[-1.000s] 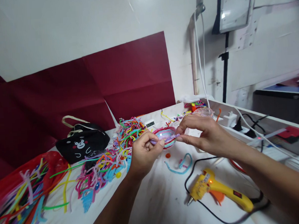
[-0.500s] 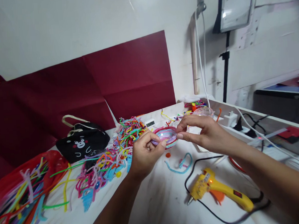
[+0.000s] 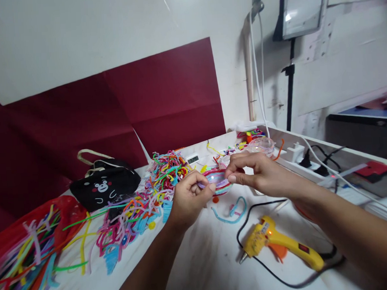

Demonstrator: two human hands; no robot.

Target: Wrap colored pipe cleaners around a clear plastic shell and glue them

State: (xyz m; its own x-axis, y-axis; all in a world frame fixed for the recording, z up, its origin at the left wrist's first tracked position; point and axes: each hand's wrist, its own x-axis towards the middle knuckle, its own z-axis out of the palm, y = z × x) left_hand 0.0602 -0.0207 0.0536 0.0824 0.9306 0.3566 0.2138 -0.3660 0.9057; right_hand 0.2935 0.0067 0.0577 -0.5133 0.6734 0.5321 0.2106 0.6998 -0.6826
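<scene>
Between my two hands, a little above the table, is a small round bowl-like piece (image 3: 219, 188) wound with pipe cleaners in red, pink, light blue and lilac, with a clear shiny middle. My left hand (image 3: 192, 196) pinches its left edge between thumb and fingers. At its right edge my right hand (image 3: 252, 173) pinches too, thumb and forefinger near a lilac strand along the rim. Below it on the table lie a curled light-blue pipe cleaner (image 3: 229, 220) and a small orange disc (image 3: 215, 200).
A yellow hot glue gun (image 3: 278, 240) lies at front right, its black cord looping around it. Heaped pipe cleaners (image 3: 168, 166), a red bag (image 3: 71, 208) of more strands and a black bag (image 3: 106, 185) fill the left. A power strip (image 3: 309, 164) sits at the right edge.
The view has shifted slightly. The round piece has tilted a little between my hands, and both hands keep their pinch on it.
</scene>
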